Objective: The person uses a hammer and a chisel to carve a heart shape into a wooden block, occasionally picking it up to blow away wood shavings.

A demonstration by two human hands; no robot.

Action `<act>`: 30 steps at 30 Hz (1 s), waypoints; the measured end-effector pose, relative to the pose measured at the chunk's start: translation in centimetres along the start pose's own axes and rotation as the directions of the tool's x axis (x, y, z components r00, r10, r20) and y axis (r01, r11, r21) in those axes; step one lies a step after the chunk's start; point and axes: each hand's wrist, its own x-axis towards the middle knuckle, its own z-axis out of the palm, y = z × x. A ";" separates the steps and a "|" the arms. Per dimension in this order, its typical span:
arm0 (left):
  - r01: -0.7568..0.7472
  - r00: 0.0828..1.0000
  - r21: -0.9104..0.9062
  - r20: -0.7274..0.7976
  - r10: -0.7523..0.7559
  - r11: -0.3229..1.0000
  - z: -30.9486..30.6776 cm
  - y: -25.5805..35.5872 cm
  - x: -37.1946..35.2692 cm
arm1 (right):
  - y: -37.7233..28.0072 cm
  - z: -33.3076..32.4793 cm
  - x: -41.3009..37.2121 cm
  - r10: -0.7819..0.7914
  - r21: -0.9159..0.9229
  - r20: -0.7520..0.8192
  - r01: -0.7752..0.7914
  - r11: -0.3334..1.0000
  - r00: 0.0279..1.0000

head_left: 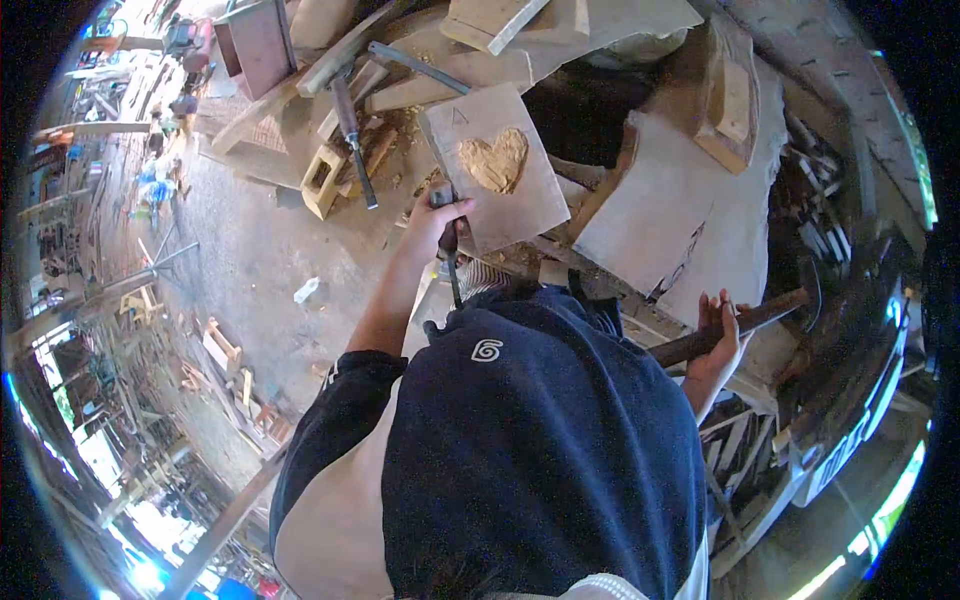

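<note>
My left hand (445, 222) is closed round the dark handle of a chisel (454, 275), whose blade points down towards my shirt. Its thumb lies over the left edge of a square wooden board (535, 205). A rough heart shape (496, 162) is carved in the board, and a small triangle is marked near its top corner. Off to the right, my right hand (722, 340) holds a hammer (765, 314) by its thick wooden handle, fingers pointing up; the thin dark head is at the far right end.
Another chisel (352, 140) lies among wood offcuts at the upper left, near a slotted wooden block (322, 180). A large pale slab (670, 215) with a cracked face stands right of the board, bearing a thick wood block (727, 110). Shavings are scattered behind the board.
</note>
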 end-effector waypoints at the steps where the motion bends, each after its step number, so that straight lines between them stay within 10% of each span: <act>1: -0.011 1.000 -0.017 -0.001 0.011 1.000 -0.5 -0.8 0.6 | 0.1 0.0 0.0 0.004 -0.006 0.009 -0.004 1.000 1.000; 22: 0.005 0.983 -0.341 -0.169 -0.067 0.940 3.7 -8.7 -0.2 | 1.9 0.7 -2.3 0.212 -0.279 0.097 -0.178 0.944 0.972; 26: 0.020 0.945 -0.231 -0.314 -0.094 0.973 6.0 -8.6 -0.7 | 1.9 1.3 -2.6 0.237 -0.314 0.108 -0.193 0.930 0.966; 30: -0.034 0.908 0.328 -0.384 0.166 0.944 5.6 -8.9 -2.1 | 1.9 1.8 -2.7 0.270 -0.348 0.112 -0.217 0.912 0.956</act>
